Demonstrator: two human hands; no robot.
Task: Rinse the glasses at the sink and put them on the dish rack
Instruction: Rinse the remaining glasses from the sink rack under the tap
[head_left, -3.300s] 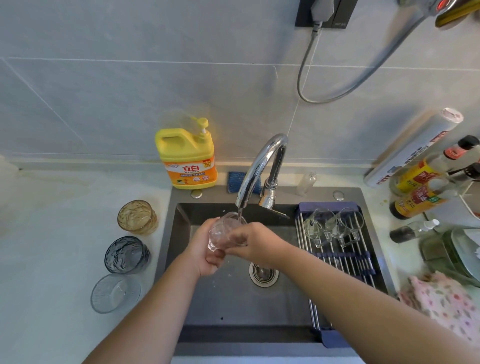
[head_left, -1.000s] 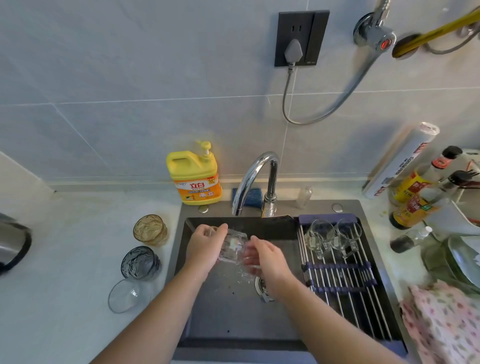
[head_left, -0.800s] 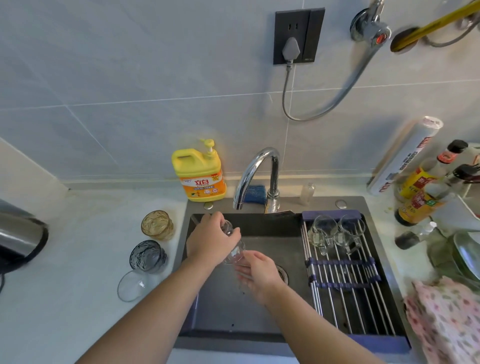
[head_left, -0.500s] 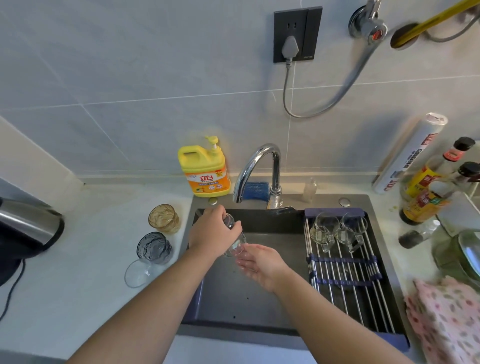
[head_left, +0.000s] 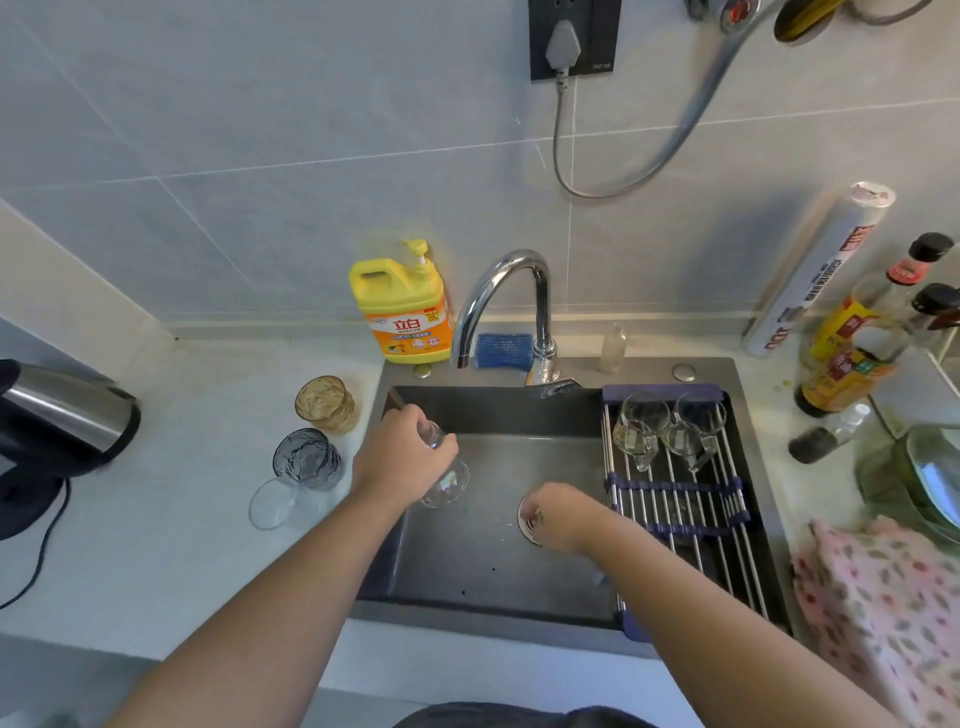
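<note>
The left hand (head_left: 400, 460) grips the clear glass (head_left: 445, 480), slanted over the sink's (head_left: 467, 566) left side, while the right hand (head_left: 563, 514), loose and empty above the drain (head_left: 525, 524), lies between it and the dish rack (head_left: 680, 519) to the right.

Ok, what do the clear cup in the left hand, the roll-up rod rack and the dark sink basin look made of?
Clear cup in the left hand: glass by the look, see-through with bright glints; clear plastic not excluded. Roll-up rod rack: shiny metal rods, likely stainless steel, joined by dark blue rubbery strips. Dark sink basin: matte dark grey, probably coated metal.
</note>
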